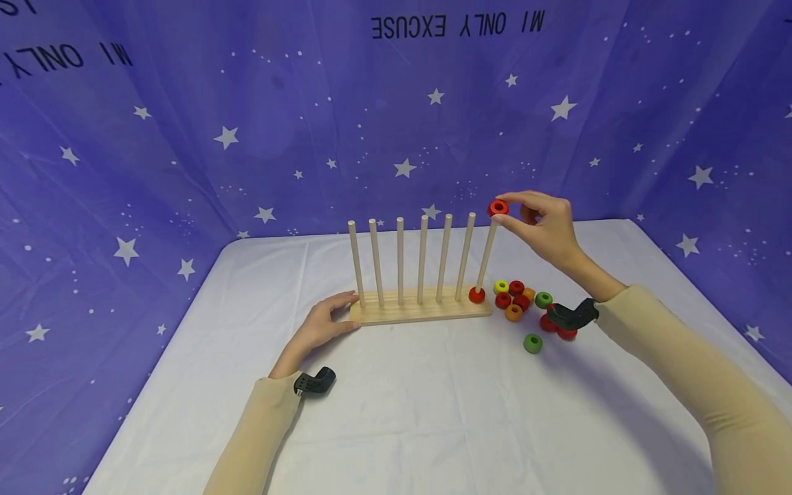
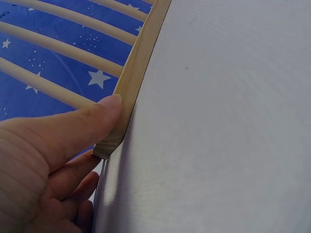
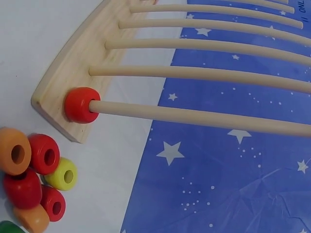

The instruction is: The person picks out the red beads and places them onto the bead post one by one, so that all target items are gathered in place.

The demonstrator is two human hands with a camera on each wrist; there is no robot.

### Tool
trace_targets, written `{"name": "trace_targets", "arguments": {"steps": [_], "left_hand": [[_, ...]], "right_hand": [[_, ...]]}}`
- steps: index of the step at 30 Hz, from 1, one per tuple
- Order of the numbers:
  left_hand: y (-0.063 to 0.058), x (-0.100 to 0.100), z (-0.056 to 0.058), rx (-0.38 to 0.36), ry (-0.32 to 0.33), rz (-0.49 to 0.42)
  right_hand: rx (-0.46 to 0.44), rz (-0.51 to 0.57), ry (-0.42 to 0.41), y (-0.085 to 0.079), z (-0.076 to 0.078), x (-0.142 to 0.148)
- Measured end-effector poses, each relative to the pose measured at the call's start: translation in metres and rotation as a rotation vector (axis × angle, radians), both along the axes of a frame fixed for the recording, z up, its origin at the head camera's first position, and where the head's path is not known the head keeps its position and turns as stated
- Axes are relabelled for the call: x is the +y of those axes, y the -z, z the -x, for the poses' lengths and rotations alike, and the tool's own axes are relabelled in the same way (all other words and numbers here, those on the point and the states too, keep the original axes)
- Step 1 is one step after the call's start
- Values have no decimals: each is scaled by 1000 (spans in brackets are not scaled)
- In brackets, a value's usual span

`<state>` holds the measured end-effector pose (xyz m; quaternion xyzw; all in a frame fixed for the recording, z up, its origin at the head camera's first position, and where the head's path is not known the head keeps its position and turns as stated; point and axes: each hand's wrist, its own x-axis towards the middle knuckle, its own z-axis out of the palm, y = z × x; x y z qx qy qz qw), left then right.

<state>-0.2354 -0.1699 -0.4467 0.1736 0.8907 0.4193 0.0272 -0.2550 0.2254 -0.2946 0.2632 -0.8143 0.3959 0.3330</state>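
A wooden peg rack (image 1: 421, 315) with a row of upright pegs stands on the table. My left hand (image 1: 322, 321) grips its left end; in the left wrist view, the thumb (image 2: 104, 114) lies along the base and the fingers curl behind. High at the right, my right hand (image 1: 544, 230) pinches a red bead (image 1: 498, 207) between thumb and fingers, right at the top of the rightmost peg (image 1: 487, 254). Another red bead (image 3: 81, 105) sits at the bottom of that peg. The right wrist view does not show the right hand or its bead.
Several loose red, orange, yellow and green beads lie right of the rack, among them a yellow bead (image 1: 501, 287) and a green bead (image 1: 533, 344) nearer the front. A white cloth (image 1: 396, 412) covers the table. Behind hangs a purple star-patterned curtain (image 1: 346, 103).
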Motion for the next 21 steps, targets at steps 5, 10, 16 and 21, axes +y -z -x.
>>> {"name": "trace_targets", "arguments": {"steps": [5, 10, 16, 21], "left_hand": [[-1, 0, -1, -6, 0, -2], [-1, 0, -2, -9, -4, -11], [-2, 0, -2, -6, -5, -4], [-2, 0, -1, -5, 0, 10]], "right_hand": [[-31, -2, 21, -3, -6, -5], [-87, -10, 49, -7, -15, -11], [-93, -18, 29, -11, -24, -15], [-106, -25, 23, -9, -24, -15]]}}
